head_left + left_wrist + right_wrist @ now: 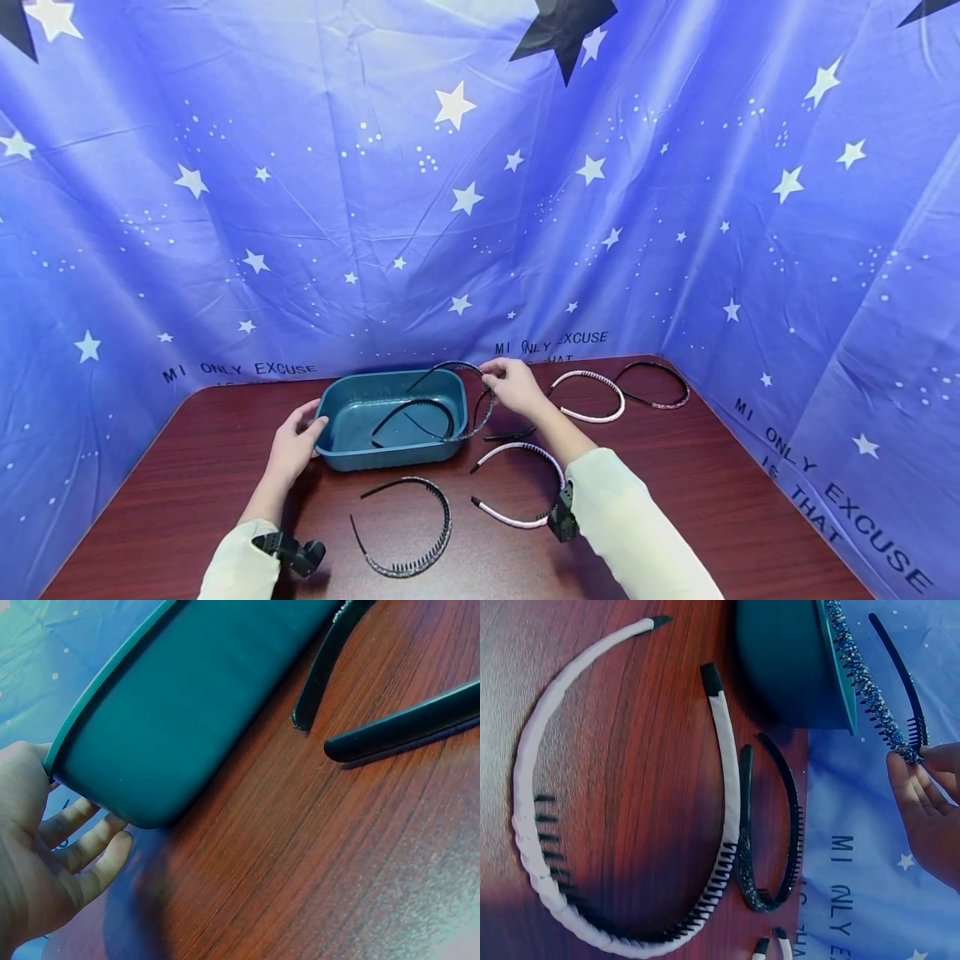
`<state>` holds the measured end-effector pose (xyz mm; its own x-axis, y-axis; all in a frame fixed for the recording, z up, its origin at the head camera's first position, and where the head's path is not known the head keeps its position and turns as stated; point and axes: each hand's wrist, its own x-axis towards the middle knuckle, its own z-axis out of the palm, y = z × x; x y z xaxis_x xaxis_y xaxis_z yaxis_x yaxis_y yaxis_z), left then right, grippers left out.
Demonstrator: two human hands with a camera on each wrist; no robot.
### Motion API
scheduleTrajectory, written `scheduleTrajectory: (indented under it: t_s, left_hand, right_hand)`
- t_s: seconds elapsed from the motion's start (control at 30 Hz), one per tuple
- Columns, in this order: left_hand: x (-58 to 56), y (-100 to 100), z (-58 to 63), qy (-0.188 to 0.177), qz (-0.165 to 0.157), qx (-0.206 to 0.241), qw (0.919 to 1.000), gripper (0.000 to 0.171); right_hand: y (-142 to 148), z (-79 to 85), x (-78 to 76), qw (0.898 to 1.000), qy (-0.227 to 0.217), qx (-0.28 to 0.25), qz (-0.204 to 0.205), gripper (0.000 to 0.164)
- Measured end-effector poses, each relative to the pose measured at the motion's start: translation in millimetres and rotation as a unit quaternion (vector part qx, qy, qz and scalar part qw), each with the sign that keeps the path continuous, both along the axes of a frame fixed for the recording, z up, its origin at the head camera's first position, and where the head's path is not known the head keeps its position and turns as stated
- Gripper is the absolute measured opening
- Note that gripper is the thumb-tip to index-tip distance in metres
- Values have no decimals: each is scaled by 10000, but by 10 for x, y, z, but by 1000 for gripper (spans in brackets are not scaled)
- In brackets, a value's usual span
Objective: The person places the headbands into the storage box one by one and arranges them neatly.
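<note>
Fingers (906,786) of the right hand (516,390) are pinched together on a glittery headband (869,691), gripping it at its curve. We see this headband held up over the right end of a teal basin (390,459), its toothed inner side showing. The left hand (297,442) grips the basin by its left end, thumb over the rim and the other fingers outside against the wall; in the left wrist view we find the lower fingers loosely bent beneath the rim.

Inside the basin we make out a dark headband (431,402), lying towards the right side. In front of the basin, on the reddish-brown worktop (172,500), we have a speckled headband (448,518) with its two ends to the left. To its right lies a pale headband (526,754) with black tips, partly below the right forearm. Just beyond it we see a black headband (795,825), which the right arm partly hides in the head view. Farther back to the right lie a second pale headband (622,402) and, beside it near the worktop's corner, a reddish-flecked headband (686,390). Behind everything we see a blue star-printed cloth (405,225).
</note>
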<state>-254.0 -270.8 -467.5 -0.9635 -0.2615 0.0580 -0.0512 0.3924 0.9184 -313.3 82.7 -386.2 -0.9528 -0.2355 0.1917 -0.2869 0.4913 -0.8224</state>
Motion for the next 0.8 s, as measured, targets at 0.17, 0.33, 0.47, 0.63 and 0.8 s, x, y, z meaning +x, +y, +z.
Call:
scheduleTrajectory:
  t_s: [0.17, 0.33, 0.47, 0.63, 0.8]
  left_hand:
    - [2, -2, -4, -8, -4, -24, 10000, 46]
    - [6, -3, -4, 16, 5, -22, 10000, 46]
    - [5, -4, -7, 33, 14, -19, 10000, 46]
    - [0, -6, -13, 63, 16, 1, 10000, 46]
    - [-5, -6, -22, 80, 27, -5, 10000, 46]
  right_hand:
    - [-76, -12, 2, 9998, 145, 67, -155, 20]
    - [-158, -29, -5, 9995, 156, 92, -260, 21]
    - [-233, -44, 11, 9992, 189, 162, -304, 22]
    - [-332, -111, 7, 9991, 223, 161, -331, 21]
    - [-412, -169, 12, 9992, 269, 92, -297, 21]
